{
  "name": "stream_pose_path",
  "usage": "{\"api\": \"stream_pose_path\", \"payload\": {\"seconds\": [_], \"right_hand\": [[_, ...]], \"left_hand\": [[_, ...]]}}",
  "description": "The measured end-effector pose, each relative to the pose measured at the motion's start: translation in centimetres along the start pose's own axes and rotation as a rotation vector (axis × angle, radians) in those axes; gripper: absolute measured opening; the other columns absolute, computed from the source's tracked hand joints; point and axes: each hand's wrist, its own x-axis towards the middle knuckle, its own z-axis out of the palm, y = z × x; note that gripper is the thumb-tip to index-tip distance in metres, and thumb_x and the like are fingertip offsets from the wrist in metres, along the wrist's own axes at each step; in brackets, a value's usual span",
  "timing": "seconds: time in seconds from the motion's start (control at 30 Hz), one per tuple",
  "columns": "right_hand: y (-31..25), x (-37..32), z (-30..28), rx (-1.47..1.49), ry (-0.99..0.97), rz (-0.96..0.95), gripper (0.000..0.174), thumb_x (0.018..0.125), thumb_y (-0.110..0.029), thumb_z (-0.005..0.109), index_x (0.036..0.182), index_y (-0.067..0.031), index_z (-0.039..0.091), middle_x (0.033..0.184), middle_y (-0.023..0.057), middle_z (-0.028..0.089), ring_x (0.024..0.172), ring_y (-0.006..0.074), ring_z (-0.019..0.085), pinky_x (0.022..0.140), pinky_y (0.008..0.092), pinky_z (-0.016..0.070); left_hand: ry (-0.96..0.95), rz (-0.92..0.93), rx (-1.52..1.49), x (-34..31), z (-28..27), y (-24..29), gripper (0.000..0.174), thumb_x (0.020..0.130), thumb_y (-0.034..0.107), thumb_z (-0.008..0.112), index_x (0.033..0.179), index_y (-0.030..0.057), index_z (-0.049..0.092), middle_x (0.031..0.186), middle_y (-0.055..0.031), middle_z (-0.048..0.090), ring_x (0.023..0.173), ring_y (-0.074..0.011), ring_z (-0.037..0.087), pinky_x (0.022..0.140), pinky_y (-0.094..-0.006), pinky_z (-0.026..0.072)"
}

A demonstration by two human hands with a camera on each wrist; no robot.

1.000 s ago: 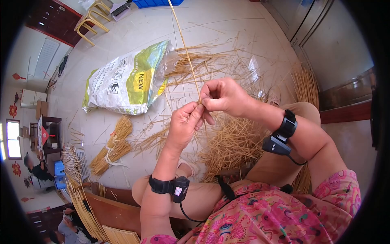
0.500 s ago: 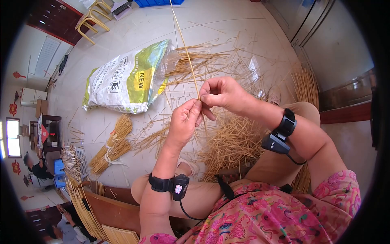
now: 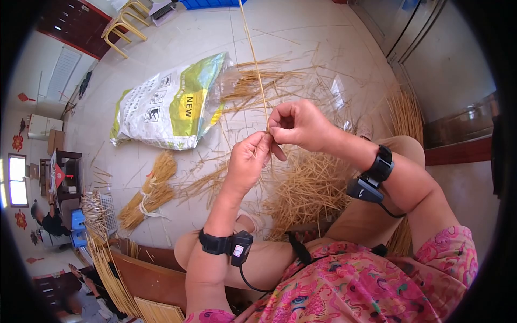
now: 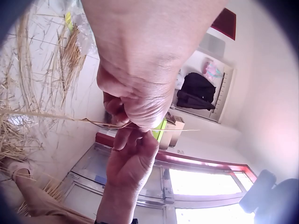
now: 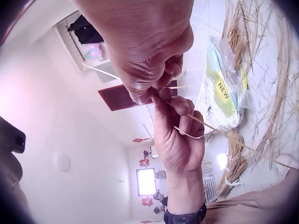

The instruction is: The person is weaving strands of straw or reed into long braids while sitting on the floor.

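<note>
A long, thin straw stalk [image 3: 255, 59] runs from both hands up past the top of the head view. My left hand [image 3: 246, 161] pinches it between thumb and fingers. Right against those fingertips, my right hand [image 3: 304, 126] also pinches the stalk, thumb and forefinger forming a loop. In the right wrist view a thin bent strand [image 5: 189, 134] lies across the left hand's fingers, and another length of straw [image 5: 224, 134] slants away toward the lower right. The fingertips meet closely and hide the spot where the straw is gripped.
Below the hands lies a heap of loose straw [image 3: 309, 194]. A white and green printed bag [image 3: 156, 110] with stalks at its mouth rests on the tiled floor. Beside it are tied straw bundles [image 3: 151, 191]. More stalks [image 3: 404, 113] lean by the door; a person [image 3: 53, 223] is far left.
The stalk's upper part has swung to the right. Both hands have shifted slightly, still pinching it close together.
</note>
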Motion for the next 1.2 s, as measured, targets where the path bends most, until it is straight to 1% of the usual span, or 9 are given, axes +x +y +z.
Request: {"api": "stream_pose_path", "payload": {"seconds": [0.17,0.47,0.57,0.67,0.77,0.87,0.97,1.07,1.2], "right_hand": [[-0.2,-0.3,0.5,-0.056,0.053,0.027,0.007,0.079,-0.003,0.057,0.074,-0.0002,0.055,0.066,-0.0009,0.057,0.06,0.003,0.052,0.054,0.0189,0.0432],[0.4,-0.5,0.9,-0.068,0.092,0.029,0.005,0.08,-0.003,0.055,0.076,-0.0003,0.053,0.067,-0.0004,0.056,0.059,0.0034,0.052,0.051,0.0199,0.0429],[0.4,-0.6,0.9,-0.002,0.064,0.04,0.004,0.08,-0.002,0.053,0.077,-0.0003,0.052,0.068,0.0,0.056,0.059,0.0046,0.053,0.051,0.0208,0.0433],[0.6,-0.5,0.6,0.251,-0.057,0.054,0.005,0.081,-0.002,0.054,0.076,-0.0007,0.052,0.069,0.0009,0.057,0.06,0.0055,0.055,0.052,0.0211,0.0441],[0.3,-0.4,0.5,0.321,-0.076,0.067,0.006,0.082,-0.004,0.056,0.077,-0.0004,0.053,0.07,0.0022,0.059,0.063,0.0067,0.057,0.054,0.0212,0.0451],[0.0,-0.3,0.4,0.084,0.083,0.022,0.007,0.082,-0.004,0.057,0.078,0.0,0.054,0.072,0.0032,0.06,0.064,0.0076,0.058,0.057,0.0213,0.0464],[1.1,0.1,0.3,0.032,0.151,-0.019,0.005,0.081,-0.004,0.059,0.079,0.0002,0.056,0.072,0.0028,0.06,0.065,0.0076,0.058,0.058,0.0209,0.0467],[1.1,0.0,0.5,0.021,0.143,-0.013,0.004,0.08,-0.002,0.059,0.079,0.0002,0.056,0.072,0.002,0.059,0.066,0.0068,0.058,0.059,0.0201,0.0465],[1.3,0.0,0.5,-0.044,0.147,0.018,0.004,0.08,-0.002,0.059,0.08,0.0007,0.056,0.072,0.0015,0.06,0.066,0.0063,0.058,0.06,0.0195,0.0464]], "left_hand": [[0.018,0.014,0.048,0.1,0.1,-0.2,0.026,0.097,0.019,0.043,0.087,0.0023,0.059,0.069,-0.0032,0.064,0.052,-0.0008,0.037,0.046,-0.0173,0.0305],[0.027,0.027,0.094,0.1,0.3,-0.1,0.025,0.097,0.019,0.043,0.084,0.003,0.058,0.067,-0.0013,0.062,0.052,-0.001,0.037,0.047,-0.0178,0.0311],[0.01,0.019,0.072,0.0,0.3,0.2,0.025,0.097,0.019,0.043,0.084,0.003,0.057,0.068,-0.0019,0.063,0.052,-0.0006,0.037,0.047,-0.0174,0.0308],[0.001,-0.025,-0.017,-0.1,0.4,0.6,0.026,0.097,0.02,0.042,0.084,0.0032,0.058,0.069,-0.0025,0.063,0.053,-0.0002,0.037,0.047,-0.0167,0.0309],[-0.024,-0.02,-0.031,-0.2,0.0,0.4,0.025,0.097,0.02,0.041,0.088,0.0035,0.057,0.072,-0.0062,0.064,0.053,-0.0018,0.038,0.049,-0.0154,0.0306],[0.074,0.009,-0.058,0.1,0.3,0.2,0.016,0.093,0.015,0.051,0.088,0.0013,0.059,0.074,-0.0014,0.064,0.056,0.0003,0.04,0.05,-0.0152,0.0328],[0.208,0.062,-0.035,0.2,0.4,-0.2,0.012,0.09,0.013,0.056,0.091,0.0005,0.058,0.078,-0.0065,0.064,0.052,-0.0008,0.039,0.048,-0.0152,0.031],[0.242,0.055,-0.073,0.2,0.6,0.1,0.011,0.089,0.012,0.059,0.09,0.0005,0.059,0.077,-0.0056,0.064,0.052,-0.0005,0.039,0.047,-0.0152,0.0304],[0.225,0.099,-0.007,0.3,0.5,-0.2,0.011,0.089,0.012,0.058,0.088,0.001,0.059,0.075,-0.0052,0.063,0.052,-0.0004,0.039,0.046,-0.015,0.0304]]}}
